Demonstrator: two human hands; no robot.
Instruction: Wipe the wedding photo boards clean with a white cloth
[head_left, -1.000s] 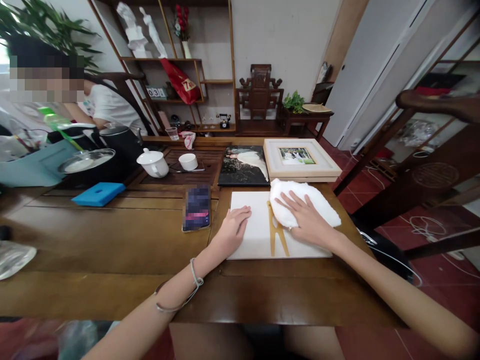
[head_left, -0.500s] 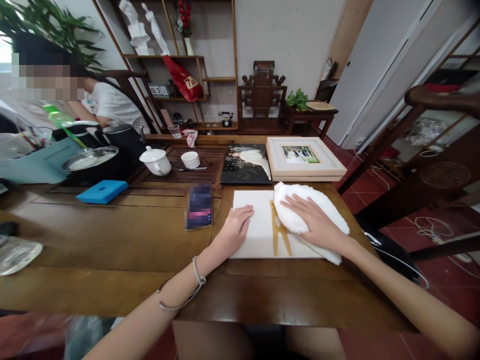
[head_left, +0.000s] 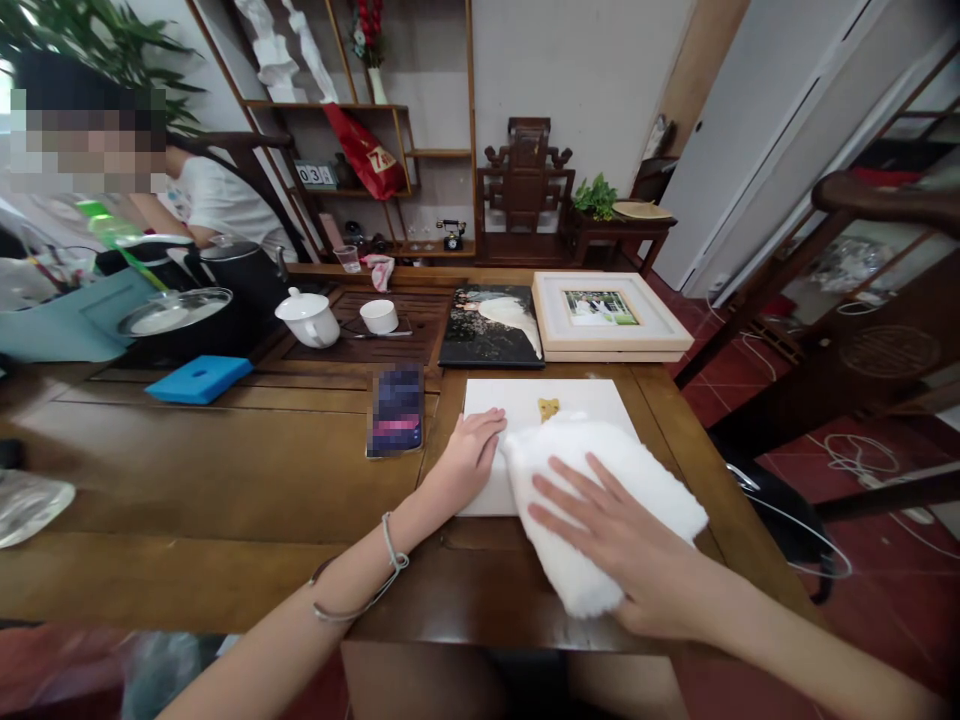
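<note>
A white square board or album lies on the wooden table in front of me. My left hand rests on its left side, fingers flat and close together. Under my right hand is a folded fluffy white towel. That hand lies flat with spread fingers, pressing on the towel's top. The towel covers the board's lower right part and reaches over the bare wood toward me. Only the top of a gold-coloured ornament on the board shows; its rest is hidden beneath the towel.
Behind the board are a dark photo panel and a pale framed photo. A phone lies to the left. Farther left stand a blue block, a white lidded cup and a pan. Another person sits at far left.
My right hand and the towel have slid toward me and slightly left, over the gold ornament's lower part. The board's upper right corner is now uncovered. My left hand stays in place.
</note>
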